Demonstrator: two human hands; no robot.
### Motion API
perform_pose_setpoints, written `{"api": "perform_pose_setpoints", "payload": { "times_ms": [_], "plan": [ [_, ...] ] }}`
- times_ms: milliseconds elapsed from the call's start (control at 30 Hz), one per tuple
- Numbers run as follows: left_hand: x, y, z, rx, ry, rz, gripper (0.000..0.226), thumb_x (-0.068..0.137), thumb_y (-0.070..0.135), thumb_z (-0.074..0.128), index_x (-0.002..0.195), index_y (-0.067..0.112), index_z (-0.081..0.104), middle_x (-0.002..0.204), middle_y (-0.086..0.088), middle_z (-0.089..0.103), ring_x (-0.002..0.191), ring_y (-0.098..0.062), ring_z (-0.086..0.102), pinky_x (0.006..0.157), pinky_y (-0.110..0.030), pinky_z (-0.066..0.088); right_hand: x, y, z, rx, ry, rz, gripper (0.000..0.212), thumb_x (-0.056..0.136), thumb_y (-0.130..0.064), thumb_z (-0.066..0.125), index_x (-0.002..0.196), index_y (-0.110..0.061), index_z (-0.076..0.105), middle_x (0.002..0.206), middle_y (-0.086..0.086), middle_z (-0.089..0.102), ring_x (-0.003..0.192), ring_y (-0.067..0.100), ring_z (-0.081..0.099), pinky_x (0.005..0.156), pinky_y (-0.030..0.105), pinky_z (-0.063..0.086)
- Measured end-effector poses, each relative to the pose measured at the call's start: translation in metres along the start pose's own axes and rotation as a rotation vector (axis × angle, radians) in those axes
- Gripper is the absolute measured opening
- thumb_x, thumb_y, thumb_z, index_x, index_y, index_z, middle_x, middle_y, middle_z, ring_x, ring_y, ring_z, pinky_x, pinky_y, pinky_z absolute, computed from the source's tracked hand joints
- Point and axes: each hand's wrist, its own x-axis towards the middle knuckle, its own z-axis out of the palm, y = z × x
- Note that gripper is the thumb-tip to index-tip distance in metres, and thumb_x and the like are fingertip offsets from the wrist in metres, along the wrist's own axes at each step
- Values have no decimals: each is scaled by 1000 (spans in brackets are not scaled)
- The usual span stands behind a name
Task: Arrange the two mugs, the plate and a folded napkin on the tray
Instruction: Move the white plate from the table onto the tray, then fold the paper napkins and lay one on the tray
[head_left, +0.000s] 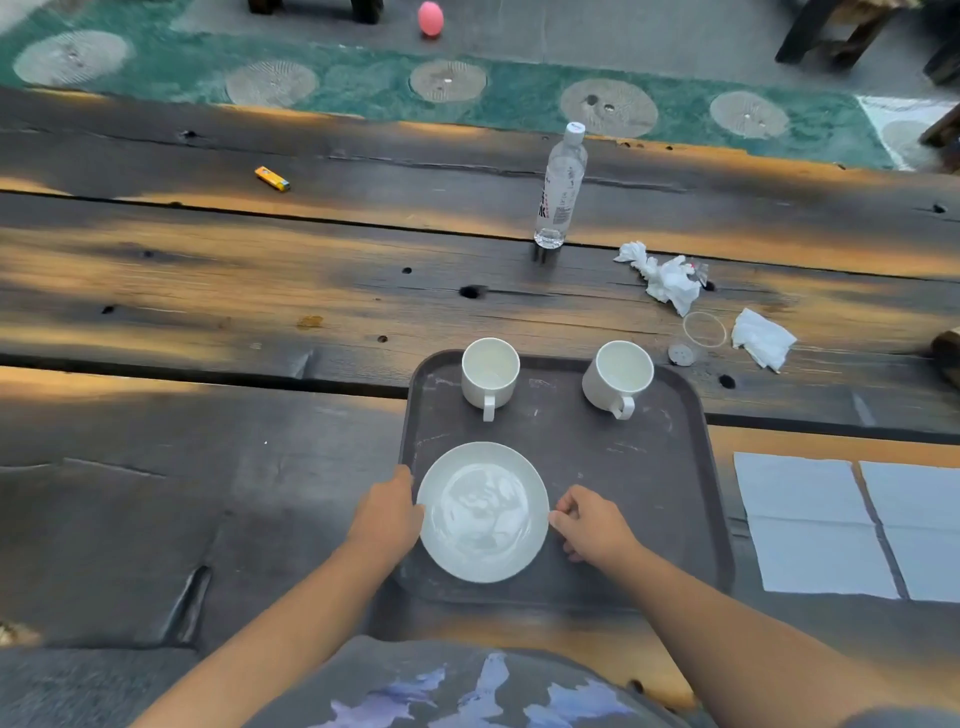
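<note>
A dark tray (649, 467) lies on the wooden table. Two white mugs stand at its far side, the left mug (490, 375) and the right mug (618, 378), both upright with handles toward me. A white plate (483, 512) rests on the tray's near left part. My left hand (387, 514) grips the plate's left rim and my right hand (589, 522) pinches its right rim. Two flat white napkins lie unfolded on the table right of the tray, one (810, 522) nearer it and one (919, 530) beyond.
A clear water bottle (561, 187) stands beyond the tray. Crumpled tissues (667, 278), a folded tissue (761, 338), a clear ring (704, 329) and a small cap (681, 355) lie at the right. A yellow lighter (272, 178) lies far left.
</note>
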Motion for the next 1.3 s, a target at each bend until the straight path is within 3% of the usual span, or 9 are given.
{"api": "perform_pose_setpoints", "payload": {
  "times_ms": [133, 200, 300, 500, 667, 800, 933, 1100, 1300],
  "plan": [
    [-4, 3, -10, 1, -5, 39, 13, 93, 23, 56, 102, 15, 51, 92, -5, 63, 71, -27, 58, 67, -35, 50, -8, 1, -12, -84, -6, -64, 16, 92, -27, 60, 93, -12, 58, 81, 5, 66, 67, 25, 67, 72, 46, 64],
    [-5, 6, -13, 17, -28, 66, 14, 95, 26, 57, 104, 16, 54, 99, -4, 65, 71, -24, 57, 67, -33, 49, -11, 0, -19, -146, -14, -98, 16, 92, -30, 60, 94, -14, 57, 85, 4, 66, 77, 29, 71, 77, 47, 62],
    [-6, 16, -14, 52, -35, 99, 18, 97, 26, 56, 112, 16, 56, 108, -5, 64, 85, -26, 61, 74, -32, 50, -15, -2, -31, -246, -19, -146, 18, 93, -34, 60, 99, -17, 55, 92, 0, 62, 88, 27, 69, 82, 42, 59],
    [-9, 42, -12, 195, -53, 206, 26, 101, 26, 50, 124, 15, 56, 129, -6, 58, 113, -26, 60, 95, -36, 50, -17, 0, -53, -407, 4, -188, 27, 96, -35, 55, 115, -17, 53, 115, 6, 65, 101, 28, 64, 75, 31, 46],
    [-11, 68, -4, 253, -39, 318, 31, 103, 30, 48, 131, 18, 55, 137, -2, 58, 122, -24, 57, 97, -35, 48, -17, 5, -58, -461, 17, -196, 33, 99, -37, 53, 124, -15, 51, 123, 8, 64, 93, 27, 62, 76, 32, 48],
    [-10, 89, 4, 271, -55, 405, 37, 103, 31, 48, 135, 16, 54, 140, -2, 60, 128, -23, 56, 104, -36, 46, -23, 14, -60, -482, 52, -188, 37, 100, -38, 54, 129, -15, 51, 126, 9, 63, 108, 29, 62, 79, 34, 45],
    [-11, 108, 17, 275, -85, 472, 38, 102, 31, 49, 135, 15, 55, 136, -3, 62, 124, -25, 58, 102, -38, 48, -34, 31, -68, -449, 112, -141, 36, 100, -37, 54, 128, -15, 52, 125, 10, 65, 108, 30, 63, 85, 37, 50],
    [-18, 141, 36, 318, -102, 561, 29, 99, 31, 52, 118, 11, 58, 119, -6, 67, 108, -27, 62, 88, -38, 53, -47, 62, -87, -378, 211, -100, 34, 99, -36, 55, 126, -15, 55, 122, 8, 67, 111, 28, 64, 85, 34, 47],
    [-29, 193, 71, 265, -82, 589, 28, 99, 31, 51, 120, 14, 60, 119, -3, 66, 112, -27, 61, 94, -39, 50, -41, 110, -133, -379, 223, -93, 26, 99, -35, 56, 117, -16, 57, 117, 7, 69, 107, 28, 64, 86, 33, 48]
  ]
}}
